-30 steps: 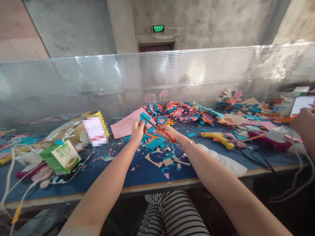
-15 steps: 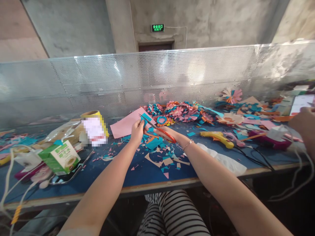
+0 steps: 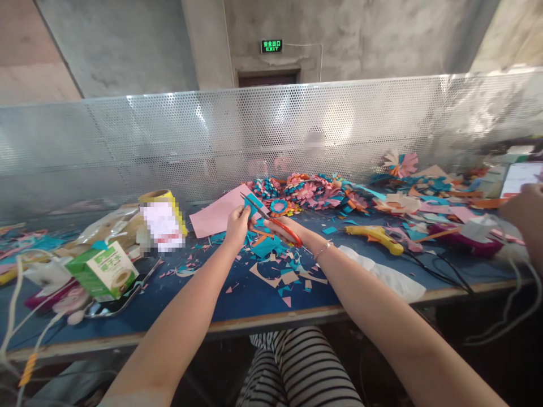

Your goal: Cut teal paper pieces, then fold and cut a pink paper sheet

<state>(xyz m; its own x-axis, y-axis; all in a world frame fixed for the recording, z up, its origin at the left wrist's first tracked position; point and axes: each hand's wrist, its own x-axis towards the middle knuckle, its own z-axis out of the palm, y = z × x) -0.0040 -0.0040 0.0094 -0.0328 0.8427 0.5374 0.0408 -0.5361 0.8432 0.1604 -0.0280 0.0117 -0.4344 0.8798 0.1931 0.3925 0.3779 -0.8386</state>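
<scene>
Between the thumb and fingers of my left hand (image 3: 238,221) a small piece of blue paper (image 3: 253,207) is pinched. My right hand (image 3: 283,227) is closed round the red handles of a pair of scissors (image 3: 292,236), whose dark blades lie across the blue paper and point up to the left. Just behind my left hand lies a large pink paper sheet (image 3: 216,215) on the blue table. Cut paper scraps (image 3: 288,277) in blue, pink and cream are scattered beneath both hands. A heap of paper flowers (image 3: 311,192) rests behind the scissors.
A yellow glue gun (image 3: 375,237) with a black cord lies to the right, near white crumpled material (image 3: 382,274). On the left stand a green drink carton (image 3: 104,271) and a propped phone (image 3: 163,226). A perforated metal panel (image 3: 161,147) borders the back. Another person's hand (image 3: 524,212) is at far right.
The scissor blades have opened a little wider at the blue paper. Both hands stay in nearly the same place.
</scene>
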